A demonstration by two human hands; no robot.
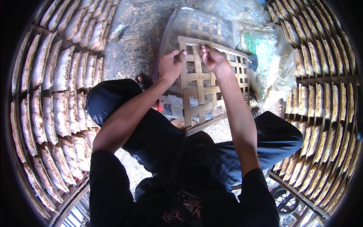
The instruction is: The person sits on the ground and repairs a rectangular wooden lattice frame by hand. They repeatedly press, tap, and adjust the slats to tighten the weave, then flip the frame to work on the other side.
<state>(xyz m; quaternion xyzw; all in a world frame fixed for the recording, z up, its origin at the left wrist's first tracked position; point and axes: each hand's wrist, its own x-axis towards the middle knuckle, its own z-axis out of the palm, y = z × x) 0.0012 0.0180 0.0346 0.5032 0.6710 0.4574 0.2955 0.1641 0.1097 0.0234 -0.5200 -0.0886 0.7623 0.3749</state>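
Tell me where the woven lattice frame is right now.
In the head view, the woven lattice frame is just above and right of centre, with the left hand and right hand at its upper end and clear plastic sheeting to its right.

Lattice (199,77) ahead, racks (325,80) flanking, floor gap (126,56) left

Hands (172,67) at upper part of woven lattice panel (198,65); clear plastic (280,56) beside; racks (321,80) both sides.
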